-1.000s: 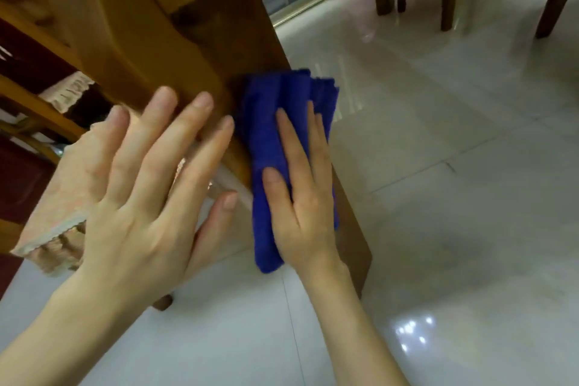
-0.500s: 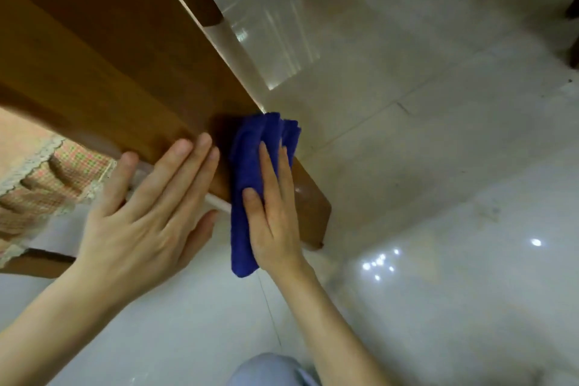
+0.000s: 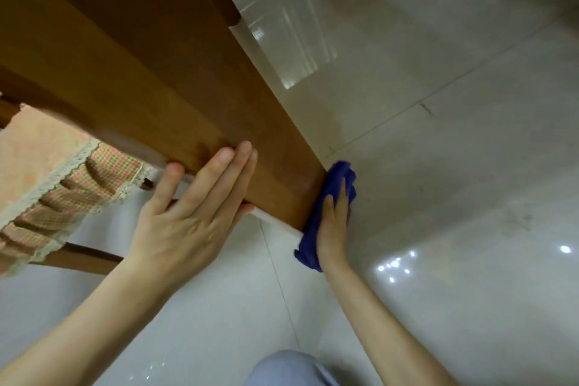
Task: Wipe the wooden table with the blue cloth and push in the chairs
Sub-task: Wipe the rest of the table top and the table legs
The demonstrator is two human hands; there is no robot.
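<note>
Pressing the crumpled blue cloth (image 3: 338,174) against the far side of the brown wooden table leg (image 3: 150,78), low by the glossy pale tiled floor (image 3: 438,166), the right hand (image 3: 333,230) was flat-fingered, while the left hand (image 3: 185,229) lay open, fingers straight, on the leg's near face.

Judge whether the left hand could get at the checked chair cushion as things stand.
Probably yes. The left hand lies flat on the wooden table, holding nothing, and the checked cushion hangs just beside its thumb with nothing between.
</note>
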